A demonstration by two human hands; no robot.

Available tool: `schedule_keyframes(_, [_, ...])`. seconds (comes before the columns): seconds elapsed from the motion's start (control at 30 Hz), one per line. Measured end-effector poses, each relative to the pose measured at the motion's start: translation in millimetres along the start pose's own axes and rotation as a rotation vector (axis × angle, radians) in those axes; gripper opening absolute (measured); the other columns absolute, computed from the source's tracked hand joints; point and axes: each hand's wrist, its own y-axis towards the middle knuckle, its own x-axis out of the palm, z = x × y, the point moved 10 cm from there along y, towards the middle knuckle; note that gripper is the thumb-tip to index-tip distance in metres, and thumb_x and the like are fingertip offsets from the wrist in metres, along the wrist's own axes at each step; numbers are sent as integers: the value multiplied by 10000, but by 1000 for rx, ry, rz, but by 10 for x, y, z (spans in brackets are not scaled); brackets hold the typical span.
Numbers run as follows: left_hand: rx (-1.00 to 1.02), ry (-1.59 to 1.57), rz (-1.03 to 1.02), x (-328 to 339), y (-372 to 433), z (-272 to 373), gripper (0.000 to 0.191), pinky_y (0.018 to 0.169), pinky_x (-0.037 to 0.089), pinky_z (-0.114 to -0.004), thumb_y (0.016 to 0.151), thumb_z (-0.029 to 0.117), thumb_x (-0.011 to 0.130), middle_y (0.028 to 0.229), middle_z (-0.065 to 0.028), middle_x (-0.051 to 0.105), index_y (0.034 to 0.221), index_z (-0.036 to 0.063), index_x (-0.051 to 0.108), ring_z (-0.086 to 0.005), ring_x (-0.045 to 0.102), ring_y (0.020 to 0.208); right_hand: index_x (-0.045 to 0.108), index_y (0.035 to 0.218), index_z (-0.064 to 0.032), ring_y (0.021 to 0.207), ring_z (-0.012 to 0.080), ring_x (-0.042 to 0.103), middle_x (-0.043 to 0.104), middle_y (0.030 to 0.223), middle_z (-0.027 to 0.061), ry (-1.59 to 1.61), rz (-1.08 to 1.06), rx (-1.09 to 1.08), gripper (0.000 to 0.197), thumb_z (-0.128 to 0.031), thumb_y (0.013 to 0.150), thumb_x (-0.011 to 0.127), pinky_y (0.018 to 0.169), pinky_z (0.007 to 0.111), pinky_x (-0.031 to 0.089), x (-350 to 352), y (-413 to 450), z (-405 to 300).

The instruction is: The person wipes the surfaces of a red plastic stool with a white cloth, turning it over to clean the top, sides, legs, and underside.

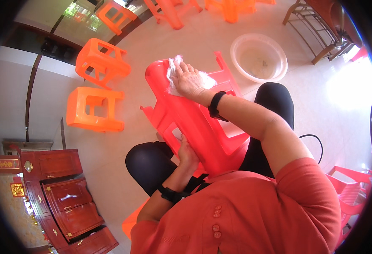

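A red plastic stool [186, 117] lies tilted across my lap, between my knees, with its legs spread to both sides. My right hand [187, 79] presses a white cloth [207, 81] flat against the upper end of the stool, fingers pointing away from me. Lower down, my left hand [187, 154] grips the stool's edge near an opening in its side, the thumb on the red surface; its other fingers are partly hidden. Beyond my right knee, a translucent plastic basin [233, 60] stands on the floor, seemingly with some water in it.
Orange plastic stools [94, 109] stand on the tiled floor to the left, and several more stools [230, 11] are ahead. A wooden cabinet [59, 162] is at the lower left. A chair with a metal frame [319, 30] stands at the upper right; a pink plastic chair [351, 197] is at the lower right.
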Motion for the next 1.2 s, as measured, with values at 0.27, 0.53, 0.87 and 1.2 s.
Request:
schedule_keyframes(0.27, [49,-152,-13,-206,62,-10,601,1069,365,-439,1005,535,319,1376,-89,495,1382,74,407,-268,473,1260,371,1436,-109,1273,354,414,399,1429,187,-85,23,-470,605,-383,915,511,1014,526,335,-39,-622,-345])
schedule_keyframes(0.53, [-15,-254,34,-382,106,-85,545,1065,367,-440,1008,508,339,1334,-72,545,1335,97,484,-269,495,1234,247,1510,-245,1352,325,355,353,1492,136,-326,-72,-271,688,-525,920,466,1067,518,299,46,-593,929])
schedule_keyframes(0.87, [4,-213,-11,-500,163,-85,588,1060,373,-443,999,535,332,1335,-83,545,1348,83,475,-279,492,1237,245,1510,-168,1369,365,330,294,1518,173,-105,-270,415,672,-500,952,422,1097,475,312,147,-824,2083])
schedule_keyframes(1.2, [-20,-125,-95,-336,217,-58,649,1078,349,-469,990,573,312,1397,-93,491,1380,68,432,-289,459,1274,451,1336,75,1331,416,358,374,1423,282,-351,-282,326,600,-390,963,390,1071,518,318,569,-898,1251])
